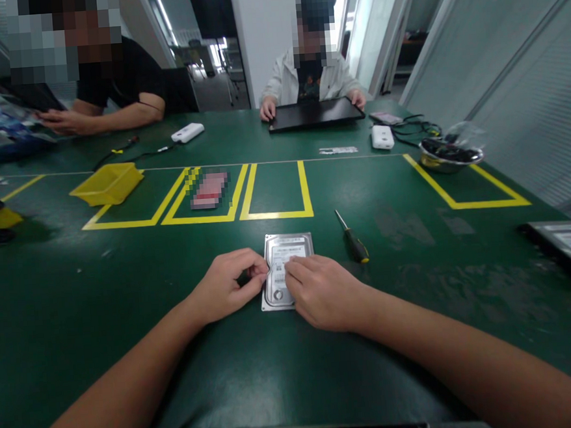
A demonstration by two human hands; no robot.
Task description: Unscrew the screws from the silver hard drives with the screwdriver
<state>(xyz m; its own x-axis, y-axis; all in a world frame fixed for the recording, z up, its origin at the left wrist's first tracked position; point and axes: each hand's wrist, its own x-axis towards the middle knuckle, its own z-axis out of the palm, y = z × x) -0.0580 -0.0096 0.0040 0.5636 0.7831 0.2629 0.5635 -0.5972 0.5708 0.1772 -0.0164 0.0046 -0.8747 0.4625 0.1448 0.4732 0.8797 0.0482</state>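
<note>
A silver hard drive (277, 286) with a white printed label lies flat on the green table in front of me. At its left edge, my left hand (231, 280) is closed, thumb and fingers pinched together against the rim. My right hand (325, 289) lies across the right part of the drive, fingers bunched over the label. Whatever its fingertips hold, if anything, is hidden. To the right of the drive rests a screwdriver (352, 240) with a black and yellow handle, its shaft pointing away from me and touched by neither hand.
Yellow tape marks cross the table, with a yellow bin (110, 185) and a blurred pink item (209, 190) on them. A metal bowl (450, 157) of dark parts and another drive-like unit (569, 249) are at right. Across, one person holds a black panel (316, 114); another sits left.
</note>
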